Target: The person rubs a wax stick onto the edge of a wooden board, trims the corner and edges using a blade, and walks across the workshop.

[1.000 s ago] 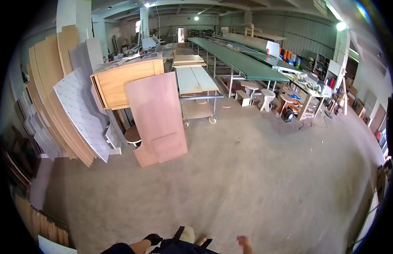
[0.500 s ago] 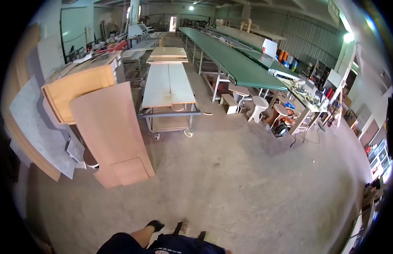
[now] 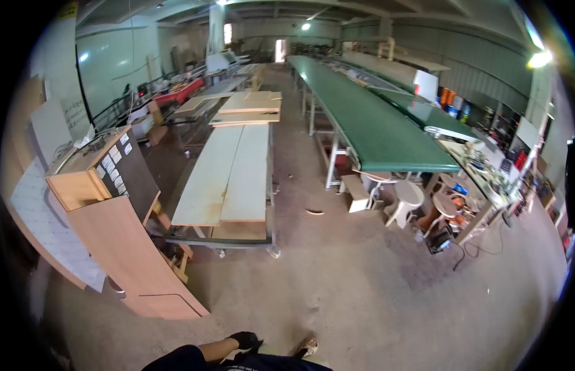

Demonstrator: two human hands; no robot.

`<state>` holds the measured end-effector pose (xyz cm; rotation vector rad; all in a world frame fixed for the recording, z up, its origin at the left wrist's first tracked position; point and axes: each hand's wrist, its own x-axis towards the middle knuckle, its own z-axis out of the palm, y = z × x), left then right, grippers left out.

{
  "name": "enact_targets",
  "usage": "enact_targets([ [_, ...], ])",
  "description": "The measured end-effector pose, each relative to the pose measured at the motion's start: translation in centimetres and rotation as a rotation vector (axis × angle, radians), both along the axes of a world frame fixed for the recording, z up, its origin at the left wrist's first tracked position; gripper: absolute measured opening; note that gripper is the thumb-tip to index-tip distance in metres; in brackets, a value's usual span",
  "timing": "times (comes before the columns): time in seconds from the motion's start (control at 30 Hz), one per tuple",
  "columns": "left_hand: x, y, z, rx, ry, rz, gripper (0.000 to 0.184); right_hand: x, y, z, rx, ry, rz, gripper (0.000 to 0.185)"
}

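My left hand [image 3: 245, 340], in a black glove, hangs low in front of my dark clothing at the bottom of the view. Its fingers are too small and dark to make out, and no object shows in it. Beneath it is the concrete floor [image 3: 361, 297]. The nearest large thing is a curved wooden panel [image 3: 129, 253] on the left, leaning against a wooden cabinet [image 3: 129, 170] with papers stuck on its dark side. My right hand is out of view. One of my feet [image 3: 307, 347] shows at the lower edge.
A wheeled cart [image 3: 222, 241] carrying long pale boards [image 3: 244, 173] stands ahead. To its right runs a long green conveyor belt [image 3: 380, 130]. Small wooden stools [image 3: 406, 198] and a cluttered workbench [image 3: 479, 167] stand by its near end. A small curved piece [image 3: 314, 212] lies on the floor.
The view has moved forward, so the cart, conveyor and stools look closer. The cabinet's dark side now shows more. My left hand has shifted slightly right and lower in view.
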<state>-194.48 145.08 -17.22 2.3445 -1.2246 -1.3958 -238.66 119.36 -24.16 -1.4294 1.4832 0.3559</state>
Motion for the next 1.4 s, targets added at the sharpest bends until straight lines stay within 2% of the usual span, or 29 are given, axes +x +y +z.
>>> enact_targets([
  [0.07, 0.9, -5.7, 6.9, -0.033, 0.120, 0.034, 0.053, 5.3, -14.2, -2.0, -0.108, -0.025, 0.082, 0.063],
  [0.13, 2.9, -10.7, 9.4, -0.075, 0.046, 0.298, 0.049, 12.6, -30.3, -6.0, -0.244, -0.070, 0.181, 0.064],
  [0.17, 4.4, -13.0, 9.5, -0.095, 0.007, 0.426, 0.048, 18.1, -34.6, 0.0, -0.435, -0.066, 0.322, 0.064],
  [0.2, 6.3, -15.5, 8.9, -0.124, -0.012, 0.439, 0.048, 22.8, -39.2, 2.1, -0.680, -0.020, 0.470, 0.043],
  [0.23, 8.5, -18.0, 8.7, -0.149, -0.031, 0.448, 0.047, 27.9, -43.0, 6.0, -0.818, 0.066, 0.709, 0.029],
  [0.33, 14.7, -25.5, 6.5, -0.231, -0.065, 0.459, 0.047, 40.3, -51.1, 9.1, -0.785, -0.562, 0.185, 0.025],
  [0.4, 19.9, -31.3, 5.4, -0.302, -0.084, 0.455, 0.047, 46.8, -52.8, 11.8, -0.755, -0.503, 0.307, 0.028],
  [0.43, 24.4, -33.9, 0.2, -0.344, -0.112, 0.402, 0.047, 49.1, -55.3, 8.6, -0.681, -0.556, 0.377, 0.028],
  [0.47, 27.7, -36.3, -4.8, -0.376, -0.125, 0.350, 0.046, 52.0, -54.5, 10.1, -0.489, -0.503, 0.286, 0.028],
  [0.5, 31.0, -39.4, 2.0, -0.269, -0.061, 0.336, 0.047, 53.8, -54.1, 10.3, -0.418, -0.477, 0.336, 0.030],
  [0.53, 33.8, -42.1, -2.4, -0.460, -0.162, 0.358, 0.047, 55.5, -55.4, 6.7, -0.289, -0.493, 0.291, 0.034],
  [0.57, 36.9, -44.3, 1.5, -0.370, -0.099, 0.334, 0.048, 58.0, -54.5, 8.6, -0.331, -0.307, 0.380, 0.040],
  [0.6, 40.1, -47.2, 6.3, -0.273, -0.041, 0.308, 0.049, 59.3, -52.7, 12.1, -0.285, -0.401, 0.523, 0.052],
  [0.67, 46.1, -51.9, 6.7, -0.475, -0.083, 0.242, 0.053, 63.6, -53.6, 11.6, -0.207, -0.477, 0.470, 0.050],
  [0.7, 48.8, -54.2, 7.7, -0.453, -0.074, 0.290, 0.047, 66.2, -54.6, 11.6, -0.221, -0.519, 0.496, 0.050],
  [0.73, 51.6, -56.1, 7.0, -0.502, -0.103, 0.281, 0.046, 68.6, -55.6, 11.3, -0.235, -0.559, 0.521, 0.050],
  [0.77, 54.8, -57.9, 6.6, -0.549, -0.136, 0.268, 0.046, 71.4, -56.5, 11.3, -0.147, -0.557, 0.380, 0.051],
  [0.8, 57.6, -59.6, 5.6, -0.593, -0.165, 0.254, 0.045, 74.4, -58.1, 10.7, -0.150, -0.561, 0.362, 0.052],
  [0.83, 60.7, -61.7, 8.5, -0.415, -0.116, 0.274, 0.045, 77.6, -59.7, 10.0, -0.154, -0.568, 0.346, 0.052],
  [0.93, 69.9, -66.8, 7.3, -0.320, -0.130, 0.311, 0.045, 88.4, -66.6, 10.4, -0.214, -0.644, 0.398, 0.052],
  [1.0, 75.9, -68.5, 1.8, -0.421, -0.252, 0.268, 0.040, 98.2, -72.2, 10.3, -0.272, -0.701, 0.463, 0.051],
  [1.03, 78.7, -69.9, 4.7, -0.375, -0.221, 0.246, 0.038, 103.0, -75.5, 10.4, -0.305, -0.591, 0.484, 0.046],
  [1.07, 81.3, -71.6, 8.9, -0.338, -0.188, 0.231, 0.036, 107.9, -78.4, 10.1, -0.348, -0.610, 0.558, 0.047],
  [1.13, 86.3, -73.0, 7.2, -0.446, -0.227, 0.240, 0.035, 115.7, -83.0, 8.6, -0.420, -0.631, 0.713, 0.051],
  [1.17, 88.7, -73.7, 7.1, -0.539, -0.353, 0.244, 0.035, 119.7, -84.1, 13.4, -0.381, -0.624, 0.711, 0.048],
  [1.2, 90.2, -74.5, 7.4, -0.461, -0.232, 0.471, 0.034, 124.4, -84.2, 19.6, -0.352, -0.621, 0.705, 0.045],
  [1.27, 95.0, -77.0, 5.7, -0.619, -0.242, 0.498, 0.036, 132.7, -88.0, 20.3, -0.326, -0.705, 0.755, 0.045],
  [1.37, 103.2, -82.6, 5.8, -0.451, -0.057, 0.646, 0.041, 143.5, -91.9, 21.1, -0.267, -0.767, 0.748, 0.044],
  [1.4, 106.0, -84.8, 5.5, -0.493, -0.066, 0.630, 0.042, 147.1, -93.1, 21.3, -0.249, -0.779, 0.733, 0.044],
])
